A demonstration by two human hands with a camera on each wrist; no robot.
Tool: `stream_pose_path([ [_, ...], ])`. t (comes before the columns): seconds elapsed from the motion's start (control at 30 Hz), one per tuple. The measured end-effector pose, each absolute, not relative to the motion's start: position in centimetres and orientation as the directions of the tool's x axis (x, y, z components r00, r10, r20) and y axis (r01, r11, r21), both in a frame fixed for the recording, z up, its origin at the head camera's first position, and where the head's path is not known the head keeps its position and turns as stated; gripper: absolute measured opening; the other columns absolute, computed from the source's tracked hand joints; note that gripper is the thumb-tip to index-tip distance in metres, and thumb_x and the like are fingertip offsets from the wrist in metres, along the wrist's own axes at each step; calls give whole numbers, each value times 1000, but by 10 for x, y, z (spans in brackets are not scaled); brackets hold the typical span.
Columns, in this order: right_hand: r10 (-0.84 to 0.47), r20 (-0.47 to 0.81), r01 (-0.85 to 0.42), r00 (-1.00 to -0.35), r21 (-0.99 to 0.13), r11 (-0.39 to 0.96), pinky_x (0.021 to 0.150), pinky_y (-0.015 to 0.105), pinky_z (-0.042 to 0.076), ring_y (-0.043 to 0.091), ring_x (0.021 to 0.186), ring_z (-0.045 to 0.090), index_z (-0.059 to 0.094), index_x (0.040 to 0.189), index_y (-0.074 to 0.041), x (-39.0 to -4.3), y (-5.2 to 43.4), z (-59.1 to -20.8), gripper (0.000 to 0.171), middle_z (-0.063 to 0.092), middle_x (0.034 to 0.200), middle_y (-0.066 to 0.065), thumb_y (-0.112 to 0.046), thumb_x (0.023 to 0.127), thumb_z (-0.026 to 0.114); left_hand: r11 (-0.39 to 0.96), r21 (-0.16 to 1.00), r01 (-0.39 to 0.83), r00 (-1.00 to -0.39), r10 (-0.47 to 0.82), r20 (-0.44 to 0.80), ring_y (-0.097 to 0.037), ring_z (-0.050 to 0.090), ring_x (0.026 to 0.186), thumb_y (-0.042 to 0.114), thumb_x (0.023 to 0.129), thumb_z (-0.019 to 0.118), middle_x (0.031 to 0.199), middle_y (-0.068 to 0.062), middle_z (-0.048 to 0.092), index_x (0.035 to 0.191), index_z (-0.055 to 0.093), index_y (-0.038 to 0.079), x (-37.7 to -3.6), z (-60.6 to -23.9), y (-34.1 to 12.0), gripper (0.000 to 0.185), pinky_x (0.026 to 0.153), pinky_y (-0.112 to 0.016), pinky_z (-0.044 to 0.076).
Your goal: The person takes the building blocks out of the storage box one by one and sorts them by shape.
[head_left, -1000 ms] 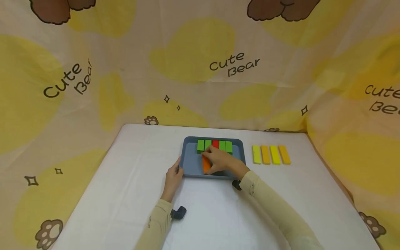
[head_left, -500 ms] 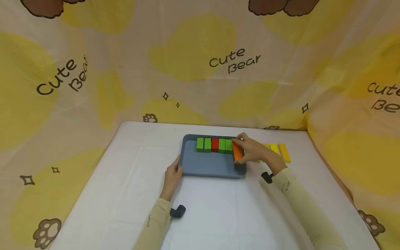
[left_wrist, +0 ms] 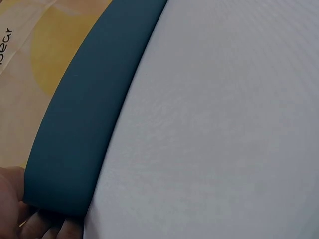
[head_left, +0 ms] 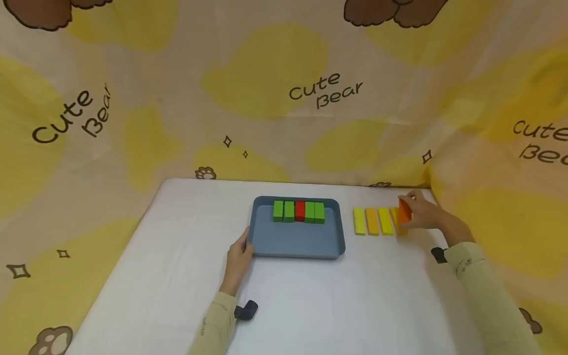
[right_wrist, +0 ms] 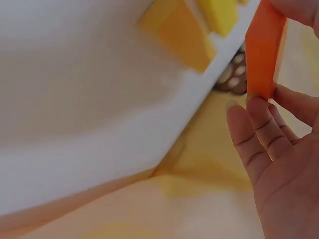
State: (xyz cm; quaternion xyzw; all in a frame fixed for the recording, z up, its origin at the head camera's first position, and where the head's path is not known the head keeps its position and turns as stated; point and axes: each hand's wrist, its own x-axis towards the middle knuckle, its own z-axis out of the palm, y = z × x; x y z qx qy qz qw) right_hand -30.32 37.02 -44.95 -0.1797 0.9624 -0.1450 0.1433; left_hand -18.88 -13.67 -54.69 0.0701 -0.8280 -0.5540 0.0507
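My right hand pinches an orange block between thumb and fingertips, over the far-right end of a row of flat blocks. The right wrist view shows the orange block raised above the table, its end at the fingertips. With thumb and fingers my left hand grips the near-left corner of a blue-grey tray. Several green blocks and one red block stand side by side along the tray's far part. In the left wrist view the tray's side wall shows close up.
Right of the tray lie a lime-yellow block, an amber block and a yellow block. Another amber block is partly hidden by the orange one. A patterned cloth hangs behind the white table.
My right hand has carried the orange block rightward out of the tray, past its right rim, to the end of the yellow and amber row. The left hand has stayed at the tray.
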Motion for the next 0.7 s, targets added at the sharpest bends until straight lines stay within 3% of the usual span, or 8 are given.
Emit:
stream_pose_path([
  [0.2,-364,-268,-268,-892,-337,903,89,53,51,40,102,48,37,140,13,-300,401,-459,89,30,122,30,-26,73,81,388,919,-76,-985,-171,-9,-31,36,143,6,95,44,151,-17,41,149,39,5,-187,-546,-137,54,117,-45,35],
  [0.4,-320,-330,-218,-888,-311,925,94,60,48,41,107,45,34,145,7,-306,402,-467,90,28,131,29,-24,74,80,394,917,-55,-985,-172,15,-31,37,142,5,95,44,151,-18,41,149,39,4,-189,-546,-142,55,115,-45,36],
  [0.7,-261,-426,-147,-866,-284,948,92,60,46,38,111,43,32,149,-1,-306,410,-472,89,25,139,24,-26,76,77,382,923,-57,-987,-160,5,-32,37,142,5,95,44,151,-19,40,149,39,2,-188,-550,-136,54,115,-43,37],
])
